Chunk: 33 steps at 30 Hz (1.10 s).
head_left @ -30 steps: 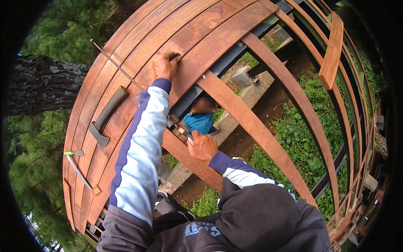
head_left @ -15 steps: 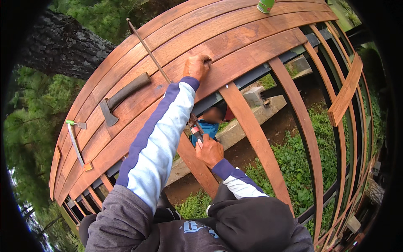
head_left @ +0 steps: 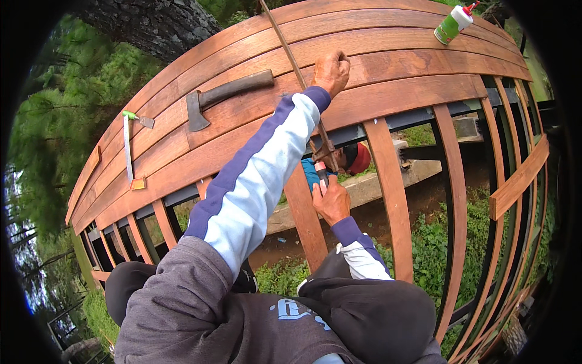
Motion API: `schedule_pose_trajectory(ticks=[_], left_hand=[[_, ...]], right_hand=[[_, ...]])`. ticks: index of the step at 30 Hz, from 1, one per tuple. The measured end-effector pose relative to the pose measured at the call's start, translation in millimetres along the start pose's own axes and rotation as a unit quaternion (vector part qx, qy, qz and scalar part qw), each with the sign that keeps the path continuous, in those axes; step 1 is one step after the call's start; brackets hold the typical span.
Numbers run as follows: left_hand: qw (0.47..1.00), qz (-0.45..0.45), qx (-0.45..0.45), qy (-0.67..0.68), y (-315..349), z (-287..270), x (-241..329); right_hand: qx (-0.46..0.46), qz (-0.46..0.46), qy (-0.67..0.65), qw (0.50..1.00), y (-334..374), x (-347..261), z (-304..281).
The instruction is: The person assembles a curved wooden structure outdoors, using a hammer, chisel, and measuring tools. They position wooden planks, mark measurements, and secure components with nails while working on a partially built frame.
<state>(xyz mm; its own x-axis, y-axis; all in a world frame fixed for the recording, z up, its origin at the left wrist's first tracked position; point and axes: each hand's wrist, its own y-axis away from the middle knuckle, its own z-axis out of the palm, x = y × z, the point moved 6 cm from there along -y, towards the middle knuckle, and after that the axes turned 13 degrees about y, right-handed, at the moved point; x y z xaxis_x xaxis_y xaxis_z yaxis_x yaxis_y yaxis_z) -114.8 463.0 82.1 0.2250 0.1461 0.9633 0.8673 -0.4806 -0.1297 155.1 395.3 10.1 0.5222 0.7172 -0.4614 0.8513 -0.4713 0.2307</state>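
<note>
A long bar clamp (head_left: 285,45) lies across the reddish wooden planks, its sliding jaw (head_left: 325,151) at the inner edge of the boards. Below that jaw, my right hand (head_left: 332,201) is closed round the clamp's red, black and pale handle (head_left: 321,175). My left hand (head_left: 331,73) is curled into a fist on the planks, just right of the bar. Whatever its fingers may hold is hidden. My left forearm passes over part of the bar. An axe (head_left: 230,94) with a dark wooden handle lies to the left of the clamp.
Beneath the frame is another person in a red cap (head_left: 359,159). A white and green glue bottle (head_left: 453,25) lies at the far right. A try square (head_left: 128,151) and green-handled scraper (head_left: 145,122) lie left. Open gaps separate the slats; a loose board (head_left: 520,177) crosses them.
The view has shifted, bringing the whole glue bottle into sight. More of the clamp jaw and of the person's red cap shows. My hands keep nearly the same places on the work.
</note>
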Motion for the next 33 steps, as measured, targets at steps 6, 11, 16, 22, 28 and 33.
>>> schedule_pose_trajectory(ticks=[6, 11, 16, 22, 28, 33], left_hand=[[0.955, -0.002, 0.142, -0.261, 12.4, -97.0, 22.7], [0.944, -0.118, 0.021, -0.307, 11.8, -86.5, -20.0], [0.973, -0.170, 0.049, -0.149, 15.3, -78.5, -50.0], [0.969, -0.195, 0.127, -0.079, 24.9, -72.5, -53.2], [0.966, -0.217, 0.128, -0.053, 29.7, -68.4, -55.9], [0.970, -0.192, 0.150, 0.021, 31.0, -66.0, -68.5]], right_hand=[[-0.001, -0.001, -0.030, 1.000, 0.0, -0.6, -0.2], [0.015, -0.005, -0.036, 0.999, 0.2, -1.5, -4.0], [0.008, 0.007, -0.027, 1.000, 0.1, -0.8, -3.5], [0.001, -0.011, -0.060, 0.998, -1.3, 0.0, -5.1], [0.011, -0.024, -0.069, 0.997, -1.7, -0.9, -5.6], [-0.004, -0.017, -0.093, 0.996, 0.1, -1.1, -2.7]])
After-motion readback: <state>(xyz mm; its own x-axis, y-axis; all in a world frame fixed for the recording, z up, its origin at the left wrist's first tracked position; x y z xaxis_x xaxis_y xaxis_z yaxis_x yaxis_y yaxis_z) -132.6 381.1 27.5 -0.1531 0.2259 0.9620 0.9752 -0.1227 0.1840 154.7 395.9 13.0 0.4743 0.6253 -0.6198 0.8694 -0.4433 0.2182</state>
